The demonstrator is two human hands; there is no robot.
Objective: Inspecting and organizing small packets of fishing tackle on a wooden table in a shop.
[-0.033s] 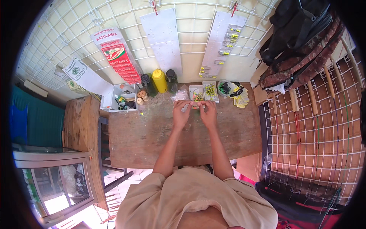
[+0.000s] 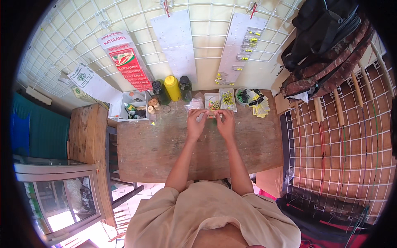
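My left hand [image 2: 197, 124] and my right hand [image 2: 225, 123] meet above the far middle of the wooden table [image 2: 165, 153]. Thumb and fingers of both are pinched together on a small thing between them, with a hint of orange and green. It is too small to name. Just beyond my fingertips stands a white tray [image 2: 207, 97] with small yellow and orange pieces in it. A second white tray [image 2: 234, 106] beside it holds small yellow-green beads [image 2: 227, 98]. Clear plastic bags [image 2: 194, 103] lie left of the trays.
A green tub [image 2: 241, 96] and yellow-black cards [image 2: 260, 108] lie right of the trays. Left stand a yellow squeeze bottle [image 2: 172, 88], two dark bottles, wooden spools [image 2: 152, 107] and a white box [image 2: 117, 111]. Hanging bags [image 2: 320, 49] and fishing rods [image 2: 339, 107] are at right.
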